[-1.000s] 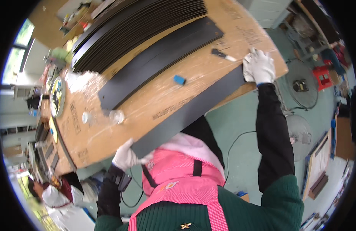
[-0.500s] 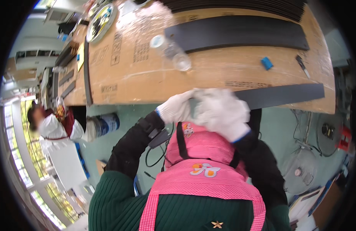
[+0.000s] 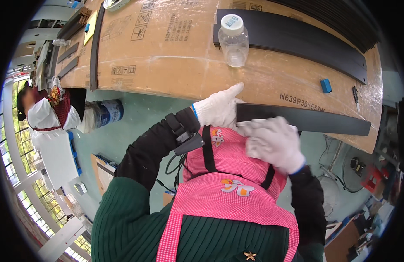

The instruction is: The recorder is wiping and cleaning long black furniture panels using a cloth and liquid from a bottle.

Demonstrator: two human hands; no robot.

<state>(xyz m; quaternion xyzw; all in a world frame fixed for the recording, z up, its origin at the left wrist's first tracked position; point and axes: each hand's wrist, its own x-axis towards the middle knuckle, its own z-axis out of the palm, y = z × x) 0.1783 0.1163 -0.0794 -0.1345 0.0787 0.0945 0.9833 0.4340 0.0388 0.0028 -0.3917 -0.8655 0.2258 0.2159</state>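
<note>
It was a workshop: a cardboard-covered bench point(image 3: 175, 65) carried stacked dark panels point(image 3: 293, 32), near an aproned co-worker point(image 3: 51, 115).

board point(image 3: 328, 121) along near edge of worktop point(image 3: 180, 72) | left hand point(image 3: 217, 107) at board's left end; right hand point(image 3: 276, 146) just right, before board | bottle point(image 3: 235, 48) before left end of slats point(image 3: 298, 35) | block point(image 3: 326, 86) behind board, slim tool point(image 3: 356, 98) right of block

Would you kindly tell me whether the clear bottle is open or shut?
Shut: the clear bottle has a white lid over its mouth.
</note>
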